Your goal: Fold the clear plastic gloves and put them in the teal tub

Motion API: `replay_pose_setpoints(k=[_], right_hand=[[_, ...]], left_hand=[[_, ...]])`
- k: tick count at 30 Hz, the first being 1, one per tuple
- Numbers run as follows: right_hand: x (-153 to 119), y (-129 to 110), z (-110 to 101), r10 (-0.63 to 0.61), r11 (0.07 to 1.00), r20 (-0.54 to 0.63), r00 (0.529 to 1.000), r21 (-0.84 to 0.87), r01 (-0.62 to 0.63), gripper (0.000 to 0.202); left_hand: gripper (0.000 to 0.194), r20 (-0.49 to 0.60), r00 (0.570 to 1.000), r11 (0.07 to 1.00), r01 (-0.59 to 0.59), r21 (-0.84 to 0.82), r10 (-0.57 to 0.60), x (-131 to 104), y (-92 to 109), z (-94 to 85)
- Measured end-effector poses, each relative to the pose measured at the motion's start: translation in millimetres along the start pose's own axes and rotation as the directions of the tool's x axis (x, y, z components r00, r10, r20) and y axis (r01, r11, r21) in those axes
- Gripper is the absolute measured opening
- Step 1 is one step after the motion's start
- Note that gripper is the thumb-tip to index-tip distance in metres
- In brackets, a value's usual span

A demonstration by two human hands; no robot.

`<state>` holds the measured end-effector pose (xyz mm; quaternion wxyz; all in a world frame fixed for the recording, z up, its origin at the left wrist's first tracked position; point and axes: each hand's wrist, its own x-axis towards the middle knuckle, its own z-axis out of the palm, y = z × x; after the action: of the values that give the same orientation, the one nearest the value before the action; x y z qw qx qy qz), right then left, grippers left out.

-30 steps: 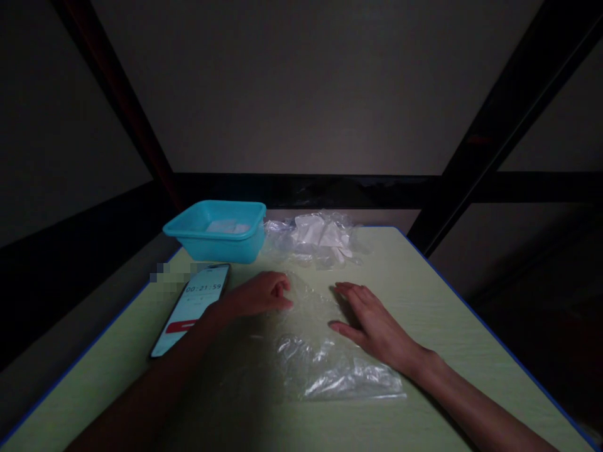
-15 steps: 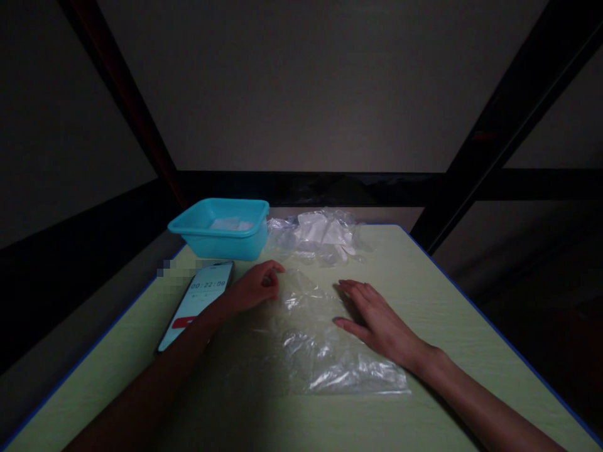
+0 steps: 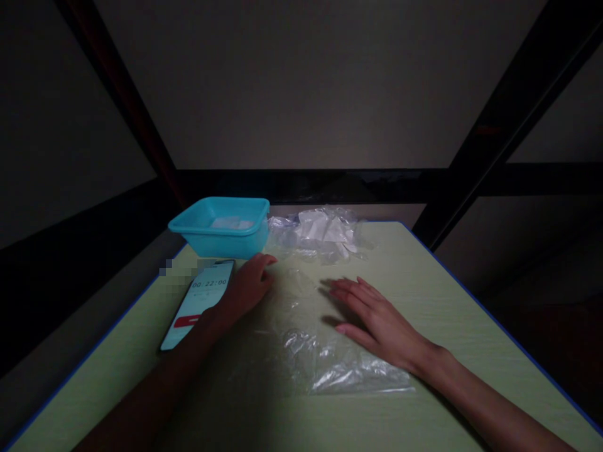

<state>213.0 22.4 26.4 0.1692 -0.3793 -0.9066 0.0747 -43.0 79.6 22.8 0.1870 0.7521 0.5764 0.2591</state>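
Note:
A clear plastic bag [image 3: 301, 345] lies spread on the table between my hands, shiny and creased toward its near edge. My left hand [image 3: 249, 282] is over the bag's left side, beside the phone, with thumb and forefinger apart and nothing seen between them. On the other side, my right hand [image 3: 381, 320] hovers at the bag's right part, palm down and fingers spread, holding nothing. A shadow shows under its fingertips.
A phone [image 3: 202, 301] with a timer at 00:22:00 lies left, partly behind my left forearm. Behind it stands a blue basin [image 3: 221, 242] with white items inside. Crumpled clear plastic with white pieces [image 3: 325, 229] lies at the back of the pale green table [image 3: 452, 339].
My left hand has drawn slightly left, its thumb and forefinger further apart. The fingers of my right hand have lifted and spread. The bag stays flat.

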Motion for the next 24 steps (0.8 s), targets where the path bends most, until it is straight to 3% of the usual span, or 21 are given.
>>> replay_pose_setpoints(k=[2,3,6,8,10,13,24], right_hand=[[1.4,-8.4,-1.6,-0.071,0.997,0.056,0.996,-0.003,0.072,0.054],[1.6,-12.3,-0.8,-0.093,0.996,0.086,0.992,-0.006,0.094,0.057],[-0.1,-19.9,6.4,-0.082,0.996,0.168,0.982,-0.017,0.086,0.067],[-2.6,-21.3,12.5,-0.039,0.999,0.199,0.979,-0.018,0.044,0.071],[-5.1,-20.6,17.3,-0.003,1.0,0.205,0.979,-0.015,0.006,0.072],[-7.1,-19.2,20.7,0.024,1.0,0.203,0.979,-0.025,-0.019,0.073],[-15.9,-17.1,19.6,0.093,0.993,0.184,0.979,-0.085,-0.078,0.072]], left_hand=[[0.032,-0.073,0.993,0.994,-0.088,0.068,0.092,-8.7,8.1,11.3],[0.033,-0.086,0.966,0.96,-0.226,0.164,0.242,-13.9,14.1,18.4],[0.038,0.007,0.922,0.905,-0.381,0.19,0.387,-29.0,34.1,40.6],[0.04,0.128,0.873,0.832,-0.487,0.264,0.471,-35.7,43.3,52.0],[0.043,0.191,0.868,0.808,-0.497,0.318,0.458,-39.1,46.4,58.7],[0.05,0.198,0.89,0.818,-0.456,0.352,0.411,-40.1,43.3,61.2],[0.054,0.213,0.905,0.814,-0.425,0.396,0.369,-37.0,29.2,49.1]])
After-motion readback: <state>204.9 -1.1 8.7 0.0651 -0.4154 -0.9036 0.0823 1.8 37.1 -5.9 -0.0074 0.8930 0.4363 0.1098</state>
